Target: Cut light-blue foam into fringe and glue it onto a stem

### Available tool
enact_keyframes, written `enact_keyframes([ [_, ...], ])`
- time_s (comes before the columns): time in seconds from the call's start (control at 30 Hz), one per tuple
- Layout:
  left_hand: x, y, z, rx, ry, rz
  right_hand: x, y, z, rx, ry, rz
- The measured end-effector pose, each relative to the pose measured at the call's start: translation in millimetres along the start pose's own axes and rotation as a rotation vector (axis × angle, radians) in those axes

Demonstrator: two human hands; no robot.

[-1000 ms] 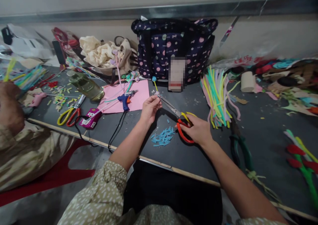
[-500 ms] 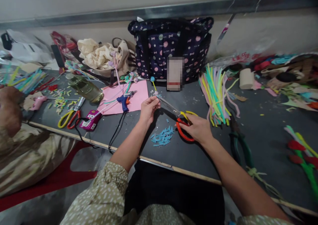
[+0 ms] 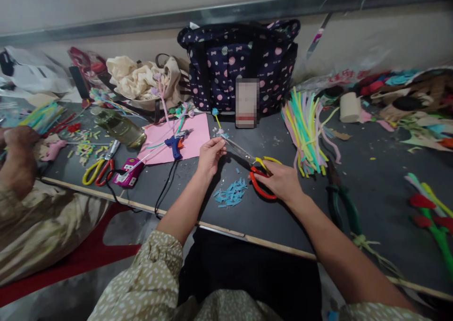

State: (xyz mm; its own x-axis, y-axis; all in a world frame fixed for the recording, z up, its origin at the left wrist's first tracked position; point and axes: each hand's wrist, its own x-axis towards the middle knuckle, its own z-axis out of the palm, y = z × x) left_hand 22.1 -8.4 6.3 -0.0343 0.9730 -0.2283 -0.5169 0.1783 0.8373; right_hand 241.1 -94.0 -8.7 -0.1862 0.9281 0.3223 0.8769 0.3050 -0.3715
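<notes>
Head view: your left hand [image 3: 211, 156] has its thumb and forefinger drawn together on what looks like a small blue piece [image 3: 225, 136] at the scissor tips; your fingers hide most of it. That fingertip pinch probably keeps the piece steady while leaving room for the blades. Your right hand [image 3: 283, 181] is wrapped around the red and yellow handles of the scissors [image 3: 246, 156], which slant up and away to the left, so the tips meet your left fingers; how far the blades are parted is too fine to tell.

Just below, between your forearms, a loose pile of blue clippings [image 3: 231, 193] lies on the dark counter [image 3: 283, 229], likely gathered there to stay within reach. Beyond your left fingertips stands a yellow stem with a blue tip [image 3: 215, 112], in front of the navy patterned bag [image 3: 208, 61]. To your left, a blue glue gun [image 3: 174, 147] rests on a pink sheet [image 3: 198, 132], which may shield the surface from drips. To your right, a bundle of chenille stems [image 3: 307, 137] appears tied at its middle, presumably against scattering, with green-handled pliers [image 3: 341, 205] lying nearer you.
</notes>
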Motion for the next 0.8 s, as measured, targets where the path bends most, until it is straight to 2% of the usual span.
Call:
enact_keyframes([
  [0.33, 3, 0, -0.5, 0.028, 0.036, -0.052, 1, 2, 2, -0.035, -0.068, 0.014],
  [0.57, 5, -2, -2.1, 0.007, 0.011, -0.068, 5, -3, 2, -0.138, -0.111, 0.193],
  [0.8, 4, 2, -0.8, -0.064, 0.004, -0.088, 7, -10, -9, 0.000, -0.129, 0.235],
])
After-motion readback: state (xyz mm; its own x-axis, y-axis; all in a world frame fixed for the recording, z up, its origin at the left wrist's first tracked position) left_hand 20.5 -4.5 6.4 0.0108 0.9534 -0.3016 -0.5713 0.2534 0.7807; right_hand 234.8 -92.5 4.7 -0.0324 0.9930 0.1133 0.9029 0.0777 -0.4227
